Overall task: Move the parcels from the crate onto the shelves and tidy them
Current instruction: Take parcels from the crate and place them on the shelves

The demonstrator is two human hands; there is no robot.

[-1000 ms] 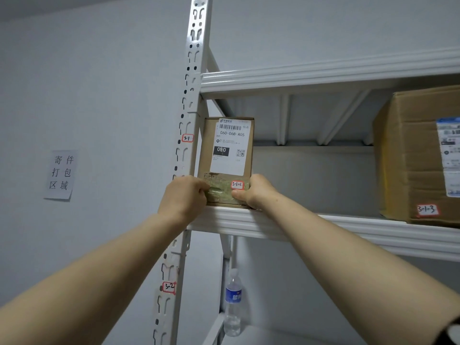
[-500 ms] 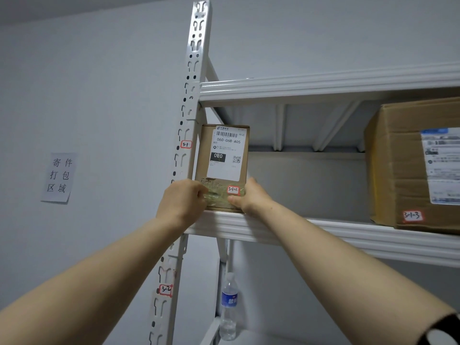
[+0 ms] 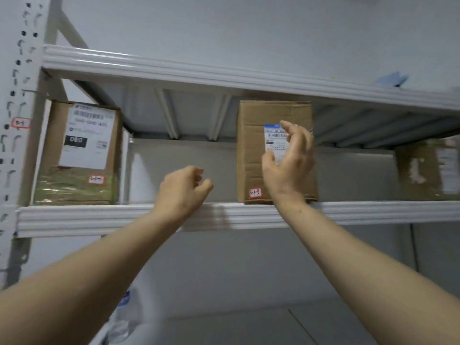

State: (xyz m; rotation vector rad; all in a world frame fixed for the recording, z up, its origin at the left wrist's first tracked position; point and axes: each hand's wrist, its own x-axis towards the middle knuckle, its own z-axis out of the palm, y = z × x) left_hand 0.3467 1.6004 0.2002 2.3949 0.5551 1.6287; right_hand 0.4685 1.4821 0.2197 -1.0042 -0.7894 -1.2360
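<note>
Parcel shelf point(image 3: 99, 217), white metal, grey wall point(image 3: 249, 26) behind. Tall parcel 3-1-3 point(image 3: 251, 150) mid-shelf, smaller parcel 3-1-1 point(image 3: 79, 150) against left post point(image 3: 15, 145); both upright, labels outward, I judge for reading. Right grip point(image 3: 288, 160) hangs before the tall one, fingers loosely spread, grasping nothing; left grip point(image 3: 181, 190) slack, empty.

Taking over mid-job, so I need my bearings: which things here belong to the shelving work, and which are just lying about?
Part of the job: left box, middle box, right box, the shelf under them, left hand, right hand.

Just lying about: water bottle, blurred, below the shelf at the left.
</note>
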